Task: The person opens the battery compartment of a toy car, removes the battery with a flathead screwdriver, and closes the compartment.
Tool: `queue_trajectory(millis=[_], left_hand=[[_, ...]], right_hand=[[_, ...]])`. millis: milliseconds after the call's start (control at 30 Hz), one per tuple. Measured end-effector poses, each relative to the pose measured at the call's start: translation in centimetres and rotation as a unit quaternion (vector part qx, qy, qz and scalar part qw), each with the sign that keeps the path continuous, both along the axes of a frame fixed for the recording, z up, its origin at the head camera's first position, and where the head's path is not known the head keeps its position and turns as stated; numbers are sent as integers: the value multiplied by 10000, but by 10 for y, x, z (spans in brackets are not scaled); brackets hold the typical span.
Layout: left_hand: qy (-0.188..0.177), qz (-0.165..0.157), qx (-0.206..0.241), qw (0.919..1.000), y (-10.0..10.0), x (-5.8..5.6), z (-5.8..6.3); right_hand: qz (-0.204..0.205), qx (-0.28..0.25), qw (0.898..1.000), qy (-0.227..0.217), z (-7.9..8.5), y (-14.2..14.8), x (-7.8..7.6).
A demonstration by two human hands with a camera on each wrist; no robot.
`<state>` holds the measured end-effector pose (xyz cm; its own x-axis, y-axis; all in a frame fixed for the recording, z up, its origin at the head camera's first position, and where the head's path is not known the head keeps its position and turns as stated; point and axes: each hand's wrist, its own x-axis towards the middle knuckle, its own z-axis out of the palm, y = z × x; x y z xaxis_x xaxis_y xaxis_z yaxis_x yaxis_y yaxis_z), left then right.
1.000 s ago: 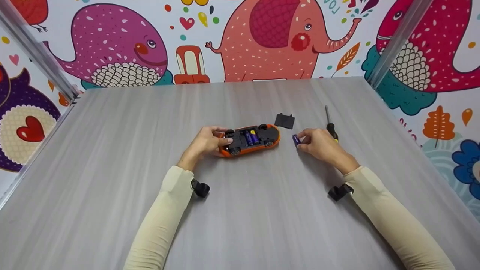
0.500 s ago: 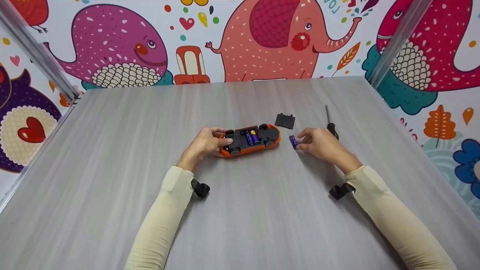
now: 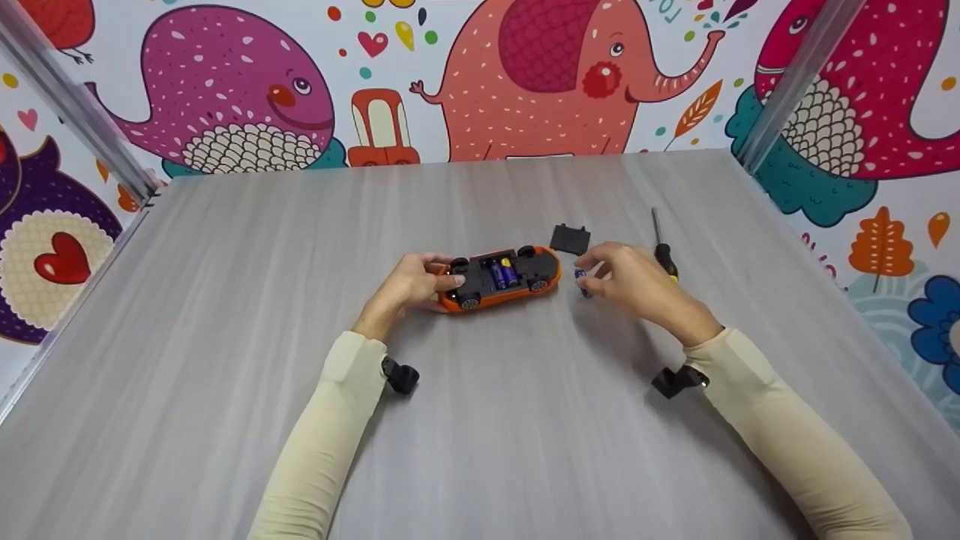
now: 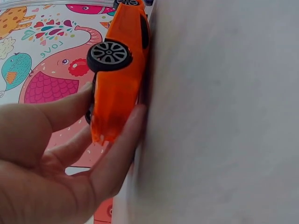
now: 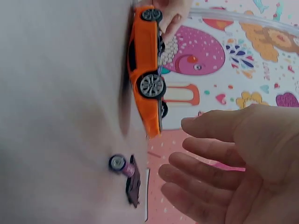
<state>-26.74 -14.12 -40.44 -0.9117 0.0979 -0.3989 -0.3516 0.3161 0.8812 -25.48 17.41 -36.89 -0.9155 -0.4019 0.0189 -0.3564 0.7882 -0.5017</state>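
Note:
An orange toy car [image 3: 540, 264] lies wheels up on the table, its underside black. My left hand [image 3: 411, 283] grips one end of it, thumb on the underside; in the left wrist view the fingers reach beneath the orange body [image 4: 114, 102]. Two purple batteries [image 3: 503, 274] sit side by side in the car's uncovered battery compartment. A loose purple battery [image 5: 118, 163] lies on the table just beyond the car's other end. My right hand [image 3: 634, 281] hovers beside it, partly hiding it in the head view; the right wrist view shows the fingers [image 5: 201, 163] extended with nothing between them.
A black battery cover [image 3: 571, 240] lies behind the loose battery. To the right of it, a screwdriver [image 3: 663, 259] with a dark handle points toward the back. Patterned panels [image 3: 525, 82] bound the grey table [image 3: 225, 315] at the back and sides.
The loose battery has come slightly left toward the car, and my right hand has let go of it and lifted a little. My left hand and the car stay in place.

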Motion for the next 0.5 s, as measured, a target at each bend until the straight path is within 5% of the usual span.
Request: queue_trajectory(millis=[500], left_hand=[[22,-15,30,10000,-1,0,1]], right_hand=[[766,375,9936,745,16,-44,1]])
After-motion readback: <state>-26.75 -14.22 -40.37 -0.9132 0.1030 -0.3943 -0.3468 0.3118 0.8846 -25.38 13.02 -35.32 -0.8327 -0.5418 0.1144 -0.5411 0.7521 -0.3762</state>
